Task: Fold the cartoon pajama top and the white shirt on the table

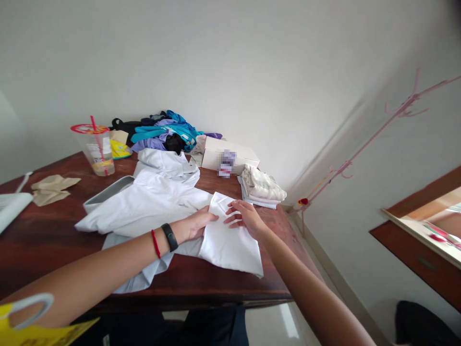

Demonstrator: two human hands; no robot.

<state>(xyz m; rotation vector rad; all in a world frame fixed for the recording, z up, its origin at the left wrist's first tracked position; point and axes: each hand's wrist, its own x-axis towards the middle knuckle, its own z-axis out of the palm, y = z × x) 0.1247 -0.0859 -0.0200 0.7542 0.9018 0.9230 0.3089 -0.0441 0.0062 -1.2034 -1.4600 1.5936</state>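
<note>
A white shirt (pixel 154 199) lies loosely spread on the dark wooden table (pixel 43 245), and its right part is folded into a flat panel (pixel 230 250). At the left edge of that panel is my left hand (pixel 196 225), its thumb on top and its other fingers partly hidden under the cloth; it grips the fabric there. My right hand (pixel 247 217) hovers over or rests lightly on the panel's upper right, fingers spread and bent; whether they touch the cloth I cannot tell. Light grey cloth (pixel 144 274) sticks out below the shirt.
Folded clothes (pixel 262 185) are stacked beside a white box (pixel 230 154) at the back right. Behind lies a heap of blue and purple clothes (pixel 169 129). A plastic cup (pixel 97 151) with a red straw and a crumpled brown napkin (pixel 54 187) stand left. A pink coat rack (pixel 360 144) leans right.
</note>
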